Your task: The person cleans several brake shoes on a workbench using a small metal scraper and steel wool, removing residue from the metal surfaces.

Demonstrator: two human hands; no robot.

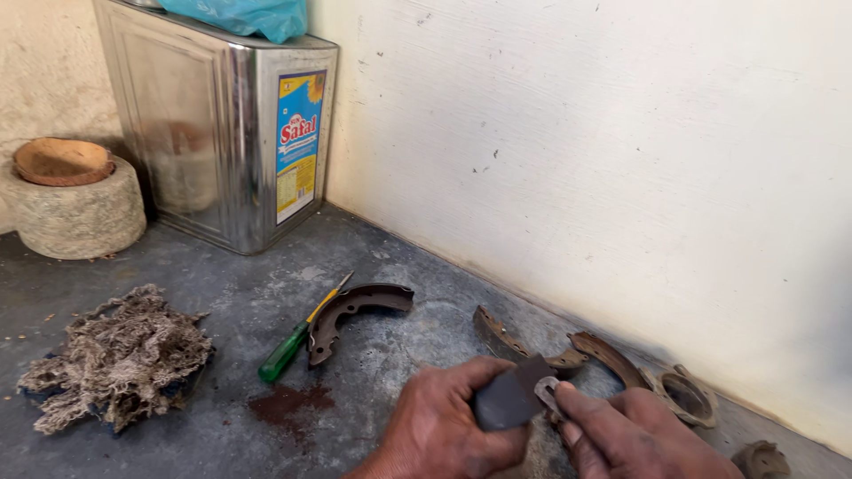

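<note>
My left hand (444, 426) grips a dark curved brake shoe (508, 396) low in the view, fingers wrapped around its near side. My right hand (635, 435) pinches the shoe's pale metal end with thumb and forefinger. Both hands hover just above the grey floor (373, 355). Another brake shoe (351, 310) lies on the floor ahead of my left hand, with a green-handled screwdriver (297, 339) touching its left edge. Two rusty brake shoes (532, 341) lie close to the wall beyond my hands.
A square shiny metal tin (213, 133) stands at the back with a blue bag (240, 16) on top. A round stone block (75, 208) holds a brown dish at far left. A frayed rag pile (120, 355) lies left; rusty round parts (683, 395) right by the wall.
</note>
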